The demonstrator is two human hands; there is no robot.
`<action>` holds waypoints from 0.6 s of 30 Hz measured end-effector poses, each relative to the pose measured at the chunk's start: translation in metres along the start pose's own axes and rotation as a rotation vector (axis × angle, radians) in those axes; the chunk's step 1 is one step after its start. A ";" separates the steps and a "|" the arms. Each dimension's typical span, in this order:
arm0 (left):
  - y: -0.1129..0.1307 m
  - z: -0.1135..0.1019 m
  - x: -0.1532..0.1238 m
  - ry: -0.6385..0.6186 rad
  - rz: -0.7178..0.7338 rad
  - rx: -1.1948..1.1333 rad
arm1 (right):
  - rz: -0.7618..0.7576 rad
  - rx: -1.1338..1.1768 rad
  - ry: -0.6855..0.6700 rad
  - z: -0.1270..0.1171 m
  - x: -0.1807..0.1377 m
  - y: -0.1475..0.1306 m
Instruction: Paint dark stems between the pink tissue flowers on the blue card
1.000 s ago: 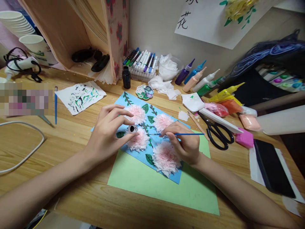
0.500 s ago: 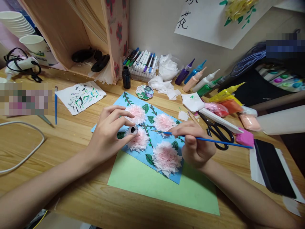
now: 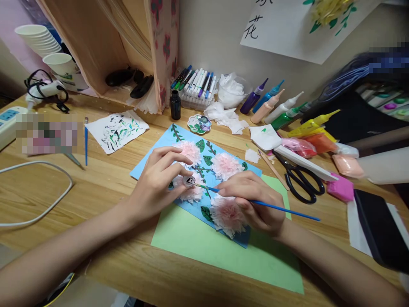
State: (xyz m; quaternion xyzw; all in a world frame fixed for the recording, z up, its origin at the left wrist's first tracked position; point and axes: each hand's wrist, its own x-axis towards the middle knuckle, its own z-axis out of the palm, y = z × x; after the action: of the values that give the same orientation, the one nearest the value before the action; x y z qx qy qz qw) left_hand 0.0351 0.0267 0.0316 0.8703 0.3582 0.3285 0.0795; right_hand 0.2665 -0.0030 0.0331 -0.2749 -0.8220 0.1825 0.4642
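My left hand pinches a small bottle cap with dark paint inside between thumb and fingertips. In my right hand is a thin blue paintbrush, its bristles at the mouth of the cap. Beneath both hands lies a blue sheet bearing several pink-and-white paper flowers, green leaves and painted dark stems. One flower is partly covered by my left hand. A light green sheet is underneath the blue one.
Behind the sheet stand an open black bottle, a paint palette and a box of markers. Several paint bottles line the back. Scissors and a phone are at right; a paint-stained tissue lies left.
The brush tip has moved from over the blue sheet to the cap in my left hand. The view has shifted slightly, so everything sits a little farther right.
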 end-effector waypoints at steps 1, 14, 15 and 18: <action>0.000 0.000 0.000 0.001 0.002 -0.003 | 0.001 -0.002 0.004 0.000 -0.001 0.000; 0.000 -0.001 -0.001 0.003 0.014 -0.015 | -0.003 0.009 -0.026 0.000 0.002 -0.002; 0.000 -0.001 0.000 0.001 0.012 -0.014 | -0.002 0.007 -0.020 -0.001 0.002 -0.003; 0.001 -0.001 0.001 0.004 0.009 -0.007 | 0.031 -0.004 0.037 -0.005 0.000 -0.003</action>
State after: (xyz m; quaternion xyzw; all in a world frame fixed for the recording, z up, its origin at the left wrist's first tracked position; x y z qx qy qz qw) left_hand 0.0355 0.0267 0.0338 0.8710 0.3532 0.3320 0.0805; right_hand 0.2697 -0.0049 0.0376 -0.2920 -0.8091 0.1830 0.4760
